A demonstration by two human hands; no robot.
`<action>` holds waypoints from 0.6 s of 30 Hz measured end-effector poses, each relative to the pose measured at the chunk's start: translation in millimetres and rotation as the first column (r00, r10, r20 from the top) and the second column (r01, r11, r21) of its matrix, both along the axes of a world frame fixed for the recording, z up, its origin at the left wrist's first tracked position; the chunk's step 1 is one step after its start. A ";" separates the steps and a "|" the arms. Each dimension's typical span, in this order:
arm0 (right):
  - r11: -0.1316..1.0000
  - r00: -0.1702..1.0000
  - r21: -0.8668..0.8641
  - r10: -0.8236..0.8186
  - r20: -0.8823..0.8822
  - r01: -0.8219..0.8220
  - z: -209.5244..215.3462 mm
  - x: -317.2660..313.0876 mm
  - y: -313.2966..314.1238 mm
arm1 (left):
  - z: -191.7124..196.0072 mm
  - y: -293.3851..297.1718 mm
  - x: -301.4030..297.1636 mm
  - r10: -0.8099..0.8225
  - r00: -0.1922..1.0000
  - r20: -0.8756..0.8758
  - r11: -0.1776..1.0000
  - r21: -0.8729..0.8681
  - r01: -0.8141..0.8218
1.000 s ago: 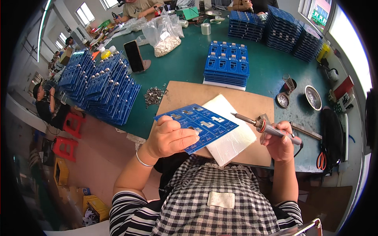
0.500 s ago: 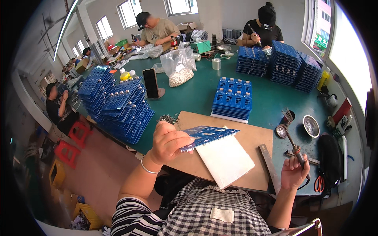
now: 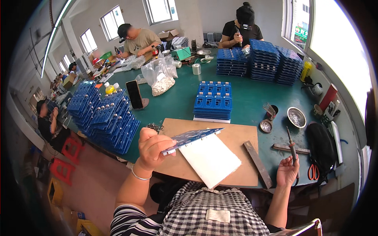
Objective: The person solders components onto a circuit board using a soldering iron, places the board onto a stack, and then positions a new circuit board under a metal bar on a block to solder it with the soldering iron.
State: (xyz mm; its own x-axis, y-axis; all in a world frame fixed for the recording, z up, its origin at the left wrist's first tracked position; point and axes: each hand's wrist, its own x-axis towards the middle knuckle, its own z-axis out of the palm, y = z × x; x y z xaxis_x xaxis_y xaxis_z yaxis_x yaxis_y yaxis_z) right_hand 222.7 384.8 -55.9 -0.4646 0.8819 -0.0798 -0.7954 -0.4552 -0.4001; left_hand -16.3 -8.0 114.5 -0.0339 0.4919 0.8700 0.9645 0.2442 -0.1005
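My left hand is closed on the left end of a blue circuit board, held tilted above a white pad. In my right hand is a soldering iron, its tip pointing up and away from me. The iron stands near a small round tin and a coiled iron holder, touching neither. The white pad lies on a brown board. Beyond it a neat stack of blue circuit boards rests on a white base.
Metal bars lie by my right hand, with orange-handled scissors and a metal bowl near. Leaning board stacks, a phone and a bag of white parts stand left. Two co-workers sit across the table.
The soldering iron has come away from the small tin and now stands more upright. My left hand still holds the circuit board. The whole view has shifted, so the scene sits further left.
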 end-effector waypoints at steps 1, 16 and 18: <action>1.000 1.000 0.007 0.009 -0.008 -0.009 -1.4 -0.2 0.4 | -1.6 -0.4 -0.8 -0.003 1.000 0.014 1.000 0.014 0.003; 0.997 0.997 0.014 0.077 0.032 -0.077 -7.4 -3.4 1.1 | 8.3 -19.3 -11.8 -0.011 0.998 0.065 0.971 0.240 -0.004; 0.998 0.999 0.053 0.040 0.037 -0.042 -10.4 2.3 4.2 | 19.8 -46.1 -18.0 0.017 0.965 0.260 0.918 0.379 -0.119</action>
